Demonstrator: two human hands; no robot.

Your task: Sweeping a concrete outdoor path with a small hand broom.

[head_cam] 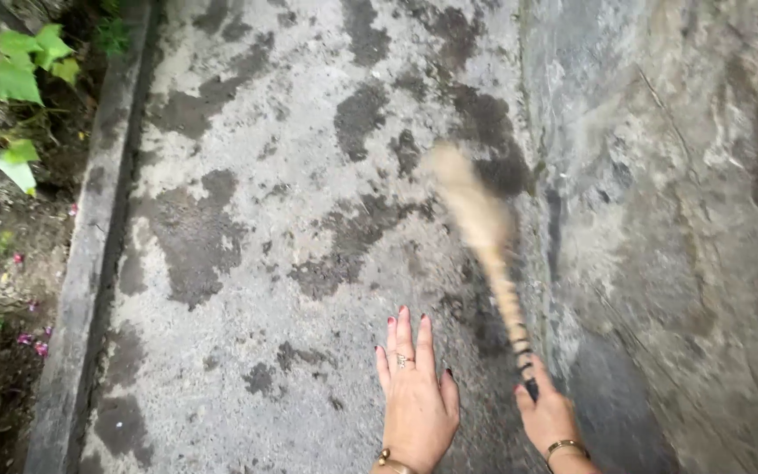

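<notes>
From the head camera I see my right hand [544,412] clenched around a broom [484,237], its blurred bristles over the concrete path [247,219]. My left hand [416,395] hangs released, fingers flat, beside the broom. A stone wall [677,175] crowds its right; a curb [89,263] and plants [19,70] lie well left.

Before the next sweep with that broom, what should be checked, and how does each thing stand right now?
1. Right hand gripping the broom handle: ok, closed around its banded end.
2. Left hand clear of the broom: ok, open, fingers spread, holding nothing.
3. Brush end position: cannot tell, blurred by motion.
4. Concrete path free of obstacles: ok, only dark damp patches.
5. Wall clearance on the right: cannot tell, broom runs close beside it.
6. Curb and plants away from the broom: ok.
</notes>
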